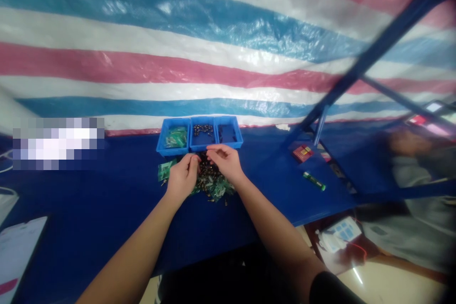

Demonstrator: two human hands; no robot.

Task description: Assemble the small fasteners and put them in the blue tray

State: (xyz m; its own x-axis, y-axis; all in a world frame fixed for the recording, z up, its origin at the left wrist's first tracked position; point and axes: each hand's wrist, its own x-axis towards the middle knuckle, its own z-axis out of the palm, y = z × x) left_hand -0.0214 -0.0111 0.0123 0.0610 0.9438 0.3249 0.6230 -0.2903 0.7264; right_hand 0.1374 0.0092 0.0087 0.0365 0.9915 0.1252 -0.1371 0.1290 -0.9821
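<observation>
My left hand and my right hand meet over a heap of small green circuit boards and dark parts on the blue table. Both hands have their fingers curled in a pinch, fingertips almost touching. What they hold is too small to make out. Just behind the heap stand three joined blue bins: the left one holds green boards, the middle one dark round parts, the right one looks nearly bare.
A striped tarpaulin hangs behind the table. A red box and a green stick-shaped item lie to the right. A blue metal frame slants across the right. A blurred person sits far right. White papers lie at left.
</observation>
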